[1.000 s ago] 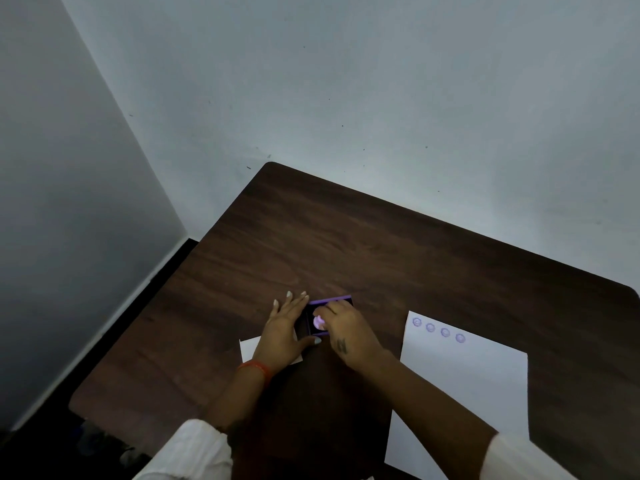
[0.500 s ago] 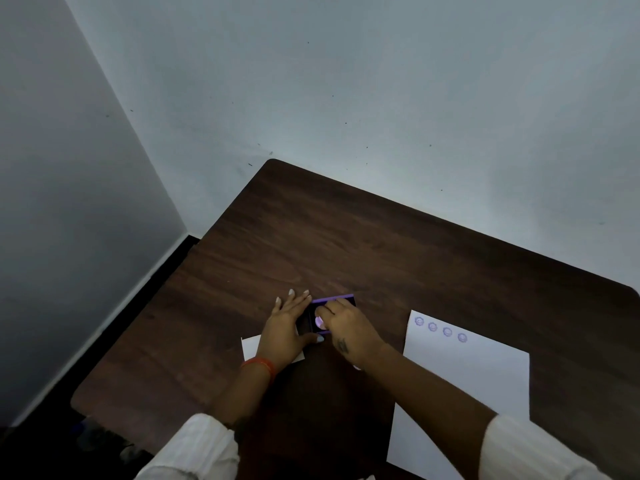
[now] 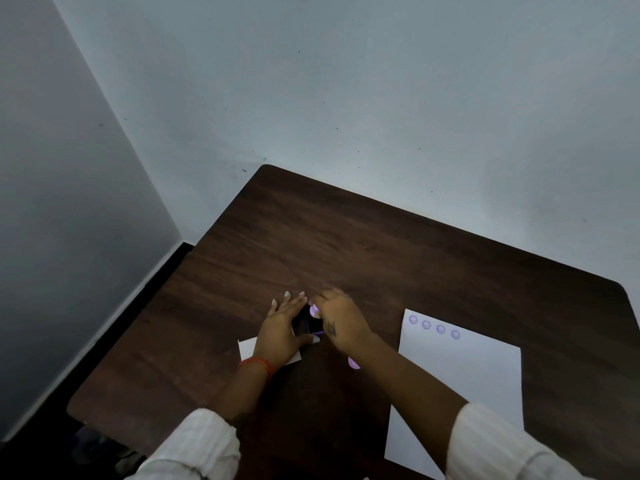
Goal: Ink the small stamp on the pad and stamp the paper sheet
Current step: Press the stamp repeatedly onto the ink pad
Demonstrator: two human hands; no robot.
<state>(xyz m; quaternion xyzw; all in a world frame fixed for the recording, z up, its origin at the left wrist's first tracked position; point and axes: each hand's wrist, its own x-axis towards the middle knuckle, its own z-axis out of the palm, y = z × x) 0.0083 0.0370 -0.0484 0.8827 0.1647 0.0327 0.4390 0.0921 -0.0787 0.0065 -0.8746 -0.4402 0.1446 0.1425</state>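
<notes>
The dark ink pad (image 3: 306, 325) with a purple edge lies on the brown table between my hands. My left hand (image 3: 282, 332) lies spread along its left side, thumb against its near edge, holding it in place. Over the pad, my right hand (image 3: 341, 323) is closed on the small lilac stamp (image 3: 314, 310), which shows at my fingertips; the hand is slightly blurred. Whether the stamp touches the pad is hidden. The white paper sheet (image 3: 460, 382) lies to the right, with a row of several purple stamp marks (image 3: 433, 326) along its top edge.
A small white slip of paper (image 3: 247, 348) lies partly under my left wrist. A small lilac round piece (image 3: 353, 363) sits on the table (image 3: 363, 244) just below my right wrist. Walls close in the table at the back and left.
My right hand has shifted a little up and left over the pad, covering its purple far edge. The lilac piece below the wrist now shows. My left hand stays put.
</notes>
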